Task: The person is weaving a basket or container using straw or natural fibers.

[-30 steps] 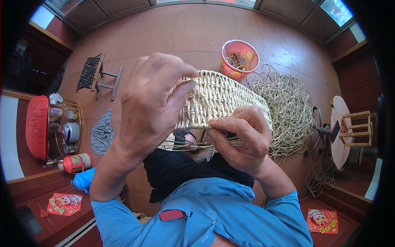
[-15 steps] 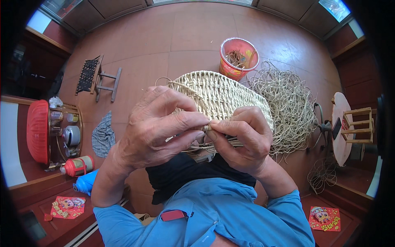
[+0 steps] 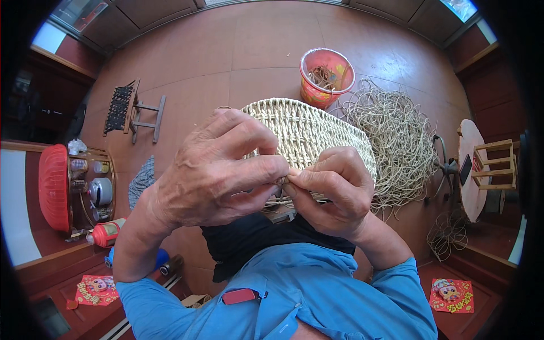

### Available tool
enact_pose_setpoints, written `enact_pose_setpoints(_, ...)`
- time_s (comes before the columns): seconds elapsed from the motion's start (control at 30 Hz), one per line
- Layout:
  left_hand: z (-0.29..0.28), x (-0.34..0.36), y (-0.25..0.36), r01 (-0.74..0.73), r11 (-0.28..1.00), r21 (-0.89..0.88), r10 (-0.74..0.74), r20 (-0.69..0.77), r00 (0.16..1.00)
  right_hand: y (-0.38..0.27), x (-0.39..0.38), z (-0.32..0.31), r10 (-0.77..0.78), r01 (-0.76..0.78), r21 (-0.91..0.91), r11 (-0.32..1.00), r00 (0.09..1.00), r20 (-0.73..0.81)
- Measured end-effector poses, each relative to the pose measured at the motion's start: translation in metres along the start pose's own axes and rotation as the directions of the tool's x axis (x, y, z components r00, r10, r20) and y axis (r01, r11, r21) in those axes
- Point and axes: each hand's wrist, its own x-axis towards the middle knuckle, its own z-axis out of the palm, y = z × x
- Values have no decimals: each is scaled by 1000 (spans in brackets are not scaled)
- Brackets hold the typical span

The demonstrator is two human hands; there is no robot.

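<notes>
A pale woven straw piece (image 3: 309,130) with a rounded far edge lies in front of my lap. My left hand (image 3: 218,164) is at its near left side, thumb and forefinger pinched together and the other fingers curled. Meeting it fingertip to fingertip, my right hand (image 3: 334,187) also pinches at the near edge. A short bit of twisted straw cord (image 3: 281,181) shows between the two pinches. My fingers hide most of it and much of the weave's near edge.
A red bucket (image 3: 309,93) holding brown scraps stands beyond the weave. To the right lies a large heap of loose straw cord (image 3: 391,141), beside a round-topped table (image 3: 473,198). At left are a small stool (image 3: 131,107), a grey cloth (image 3: 141,178) and a rack with a red cover (image 3: 54,192).
My left hand has turned slightly and its elbow has moved outward to the left. The diagonal strand over the weave's left part no longer shows. Both pinches stay close together.
</notes>
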Motion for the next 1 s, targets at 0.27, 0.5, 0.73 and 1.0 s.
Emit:
enact_pose_setpoints(0.27,16,-7,-7,58,984,-166,-71,-73,995,2,-2,-4,12,-13,-27,1000,1000,0)
enact_pose_setpoints(0.5,25,-19,-10,44,983,-176,-75,-169,983,4,-1,-1,-5,5,-2,1000,1000,-7)
enact_pose_setpoints(0.73,20,-15,-11,-1,992,-126,-18,-148,989,2,-1,-1,11,-11,-19,1000,1000,1)
enact_pose_setpoints(1.0,13,-7,-11,10,995,-103,-15,-52,999,3,-1,1,1,-1,-18,1000,1000,-7)
